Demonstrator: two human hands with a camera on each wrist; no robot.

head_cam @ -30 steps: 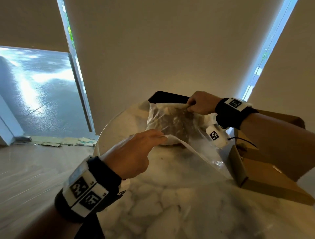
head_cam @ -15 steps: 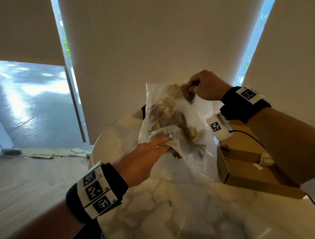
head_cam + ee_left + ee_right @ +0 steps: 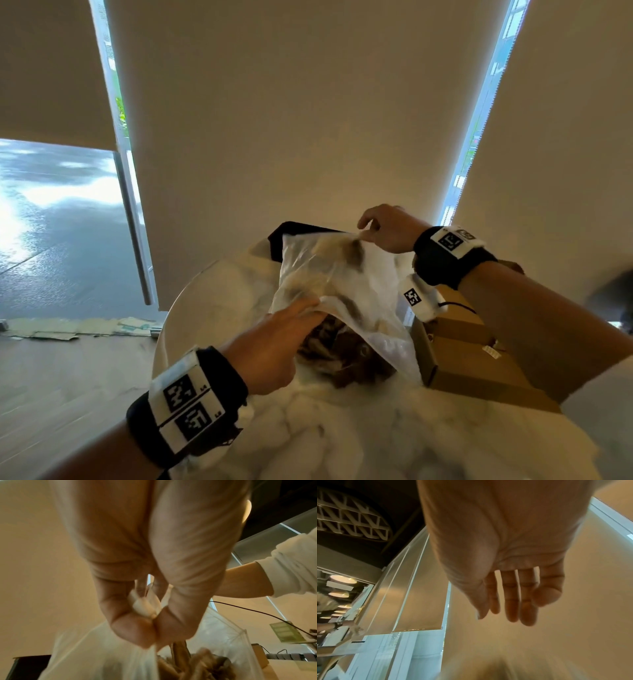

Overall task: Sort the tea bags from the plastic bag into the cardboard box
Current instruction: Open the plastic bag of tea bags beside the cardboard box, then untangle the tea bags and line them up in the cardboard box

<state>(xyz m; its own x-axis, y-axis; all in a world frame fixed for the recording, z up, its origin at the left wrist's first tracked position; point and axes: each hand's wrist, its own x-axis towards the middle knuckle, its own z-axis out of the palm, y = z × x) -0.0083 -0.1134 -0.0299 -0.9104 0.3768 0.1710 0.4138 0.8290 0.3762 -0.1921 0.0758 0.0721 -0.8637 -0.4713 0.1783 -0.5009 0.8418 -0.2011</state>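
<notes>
A clear plastic bag [image 3: 329,274] stands tilted on the marble table [image 3: 342,428], its mouth low and facing me. Brown tea bags [image 3: 346,356] spill from the mouth onto the table. My left hand [image 3: 313,305] pinches the bag's rim between thumb and fingers; the left wrist view shows that pinch [image 3: 154,639] on the plastic [image 3: 102,655] above the tea bags [image 3: 197,666]. My right hand [image 3: 366,231] hovers at the bag's upper corner. In the right wrist view its fingers [image 3: 510,609] are straight and hold nothing. An open cardboard box [image 3: 479,370] lies just right of the bag.
A flat black object [image 3: 284,236] lies on the table behind the bag. The round table's edge curves close on the left, with wooden floor and cardboard scraps [image 3: 68,329] beyond. Roller blinds and a window fill the background.
The bag's upper end came down from its raised position. My right hand let go of the corner and spread its fingers. Tea bags slid out toward the mouth; the left pinch held.
</notes>
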